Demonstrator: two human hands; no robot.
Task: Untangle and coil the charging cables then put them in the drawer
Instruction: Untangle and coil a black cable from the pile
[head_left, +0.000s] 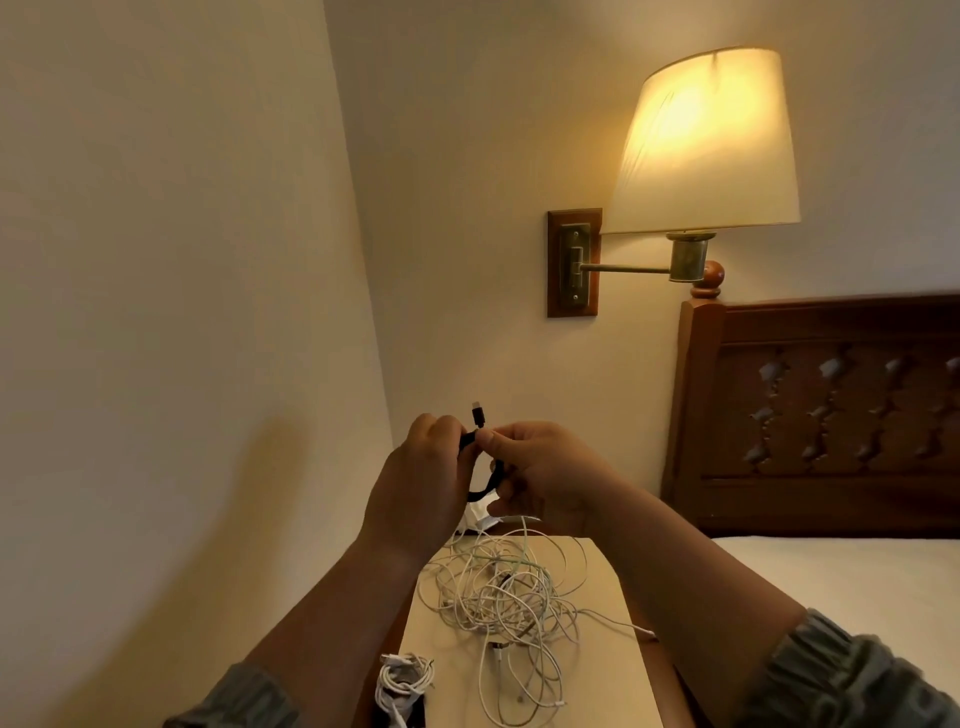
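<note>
Two bare hands raised side by side before a cream wall corner, forearms reaching up and away from the camera, grey-green sleeves (841, 675) ending near the elbows. One black cable (480, 467) between them, held in the air above the far end of the desk (613, 582). On one side, left hand (421, 467) with its back to the camera, fingers curled round a stretch of the black cable. Just beside it, right hand (545, 467) with thumb and forefinger pinching the same cable close to its plug, remaining fingers curled underneath. Plug end pointing straight up between the two hands, and a short black loop hanging below them. Down on the pale desk, one loose tangle of white cables (509, 592), thin strands looping over one another, too knotted to count singly, with one strand trailing towards the right edge. At the near left corner of the desk, one small coiled bundle of white cable (402, 680) lying over a dark space; drawer or not, cannot tell. To the right, one lit wall lamp (701, 145) with a cream shade on a brass arm, one carved dark wooden headboard (831, 405), and one bed (857, 571) with a pale cover, right beside the desk.
</note>
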